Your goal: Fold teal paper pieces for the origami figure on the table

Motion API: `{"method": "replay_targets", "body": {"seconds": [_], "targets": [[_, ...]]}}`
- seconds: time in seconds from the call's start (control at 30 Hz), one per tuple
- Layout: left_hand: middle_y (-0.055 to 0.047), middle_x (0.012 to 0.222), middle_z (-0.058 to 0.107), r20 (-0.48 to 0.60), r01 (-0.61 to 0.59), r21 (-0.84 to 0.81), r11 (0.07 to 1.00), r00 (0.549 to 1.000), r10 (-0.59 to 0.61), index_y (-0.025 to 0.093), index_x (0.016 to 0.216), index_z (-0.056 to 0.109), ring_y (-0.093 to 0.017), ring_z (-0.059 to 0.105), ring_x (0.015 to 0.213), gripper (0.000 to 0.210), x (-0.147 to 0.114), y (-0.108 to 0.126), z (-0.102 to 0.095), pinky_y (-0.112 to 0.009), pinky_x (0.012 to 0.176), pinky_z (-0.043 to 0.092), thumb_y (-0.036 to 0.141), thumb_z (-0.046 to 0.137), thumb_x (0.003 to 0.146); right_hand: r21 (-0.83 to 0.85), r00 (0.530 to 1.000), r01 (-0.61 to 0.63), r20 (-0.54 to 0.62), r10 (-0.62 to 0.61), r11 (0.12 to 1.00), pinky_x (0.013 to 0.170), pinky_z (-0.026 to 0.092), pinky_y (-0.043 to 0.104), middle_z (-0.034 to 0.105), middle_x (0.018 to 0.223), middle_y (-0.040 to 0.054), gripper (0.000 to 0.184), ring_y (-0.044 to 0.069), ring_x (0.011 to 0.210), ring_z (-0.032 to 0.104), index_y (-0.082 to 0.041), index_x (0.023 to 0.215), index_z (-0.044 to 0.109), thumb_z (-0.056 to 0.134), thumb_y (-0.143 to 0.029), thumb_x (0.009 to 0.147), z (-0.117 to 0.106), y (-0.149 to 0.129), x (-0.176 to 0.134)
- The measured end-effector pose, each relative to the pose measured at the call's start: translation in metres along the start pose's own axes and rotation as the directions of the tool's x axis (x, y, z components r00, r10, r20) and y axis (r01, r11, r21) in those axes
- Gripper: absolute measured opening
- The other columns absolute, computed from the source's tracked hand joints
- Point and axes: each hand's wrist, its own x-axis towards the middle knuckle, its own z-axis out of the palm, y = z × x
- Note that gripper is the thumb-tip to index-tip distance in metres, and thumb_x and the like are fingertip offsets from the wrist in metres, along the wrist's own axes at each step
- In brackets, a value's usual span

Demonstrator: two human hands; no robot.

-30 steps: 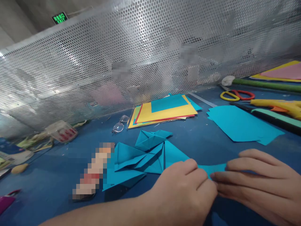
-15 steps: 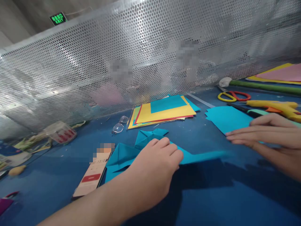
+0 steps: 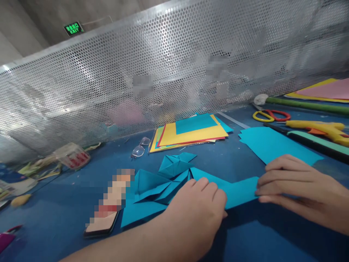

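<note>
Now the left hand [image 3: 199, 207] lies palm down, fingers curled, pressing the folded teal paper [image 3: 174, 182] to the blue table [image 3: 81, 193]. At the strip's far end the right hand [image 3: 297, 189] rests with fingers together, tips touching the paper's edge. Just left lies a phone [image 3: 105, 214]; behind are glasses [image 3: 139, 148], a coloured paper stack [image 3: 191, 133], scissors [image 3: 269, 115] and a glue gun [image 3: 319, 127]

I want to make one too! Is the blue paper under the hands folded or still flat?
Folded. The teal paper shows many creases and raised triangular flaps, with one flat strip running between the left hand and right hand.
</note>
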Motion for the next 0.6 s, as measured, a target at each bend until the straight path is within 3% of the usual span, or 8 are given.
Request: {"method": "replay_targets", "body": {"seconds": [0.2,0.3,0.4,0.47,0.6], "targets": [[-0.004,0.104,0.082,0.015,-0.006,-0.046,0.999,1.0,0.007,0.022,0.106,0.071,-0.025,0.076,0.09,0.011,0.0,-0.007,-0.008,-0.036,0.077,0.053,0.011,0.073,0.108,-0.036,0.995,0.041,0.087,-0.038,0.999,0.076,0.058,0.024,0.077,0.086,-0.009,0.044,0.012,0.082,0.073,-0.034,0.094,0.073,0.054,-0.052,0.13,-0.01,0.015,0.007],[-0.001,0.1,0.082,0.036,-0.004,-0.104,0.995,0.999,0.008,0.024,0.105,0.07,-0.025,0.076,0.087,0.024,-0.005,-0.011,-0.01,-0.036,0.071,0.049,0.005,0.081,0.096,-0.113,0.984,-0.069,0.156,0.086,0.991,0.08,0.06,0.035,0.079,0.092,0.0018,0.047,0.023,0.088,0.075,-0.032,0.093,0.077,0.06,-0.062,0.124,-0.01,0.026,-0.01],[0.002,0.099,0.081,0.106,0.002,-0.151,0.989,0.994,0.014,0.026,0.099,0.067,-0.025,0.076,0.086,0.034,-0.015,-0.014,-0.011,-0.036,0.07,0.048,0.001,0.085,0.084,-0.228,0.951,-0.236,0.146,0.273,0.945,0.086,0.061,0.046,0.078,0.098,0.0108,0.053,0.032,0.095,0.074,-0.03,0.096,0.081,0.063,-0.076,0.116,-0.01,0.042,-0.032],[0.002,0.1,0.081,0.097,0.018,-0.159,0.987,0.995,-0.003,0.026,0.096,0.066,-0.025,0.076,0.087,0.031,-0.023,-0.014,-0.013,-0.036,0.075,0.052,0.002,0.083,0.086,-0.29,0.918,-0.33,0.123,0.377,0.898,0.089,0.06,0.049,0.078,0.102,0.013,0.057,0.034,0.098,0.073,-0.03,0.099,0.082,0.061,-0.081,0.113,-0.01,0.052,-0.045],[-0.001,0.108,0.081,-0.002,0.098,-0.259,0.961,0.995,-0.102,0.026,0.101,0.068,-0.024,0.077,0.09,0.018,-0.027,-0.013,-0.016,-0.036,0.075,0.055,0.009,0.07,0.108,-0.382,0.85,-0.453,0.085,0.519,0.805,0.09,0.059,0.053,0.08,0.112,0.016,0.062,0.037,0.102,0.073,-0.03,0.103,0.083,0.058,-0.087,0.109,-0.006,0.067,-0.063]]}}
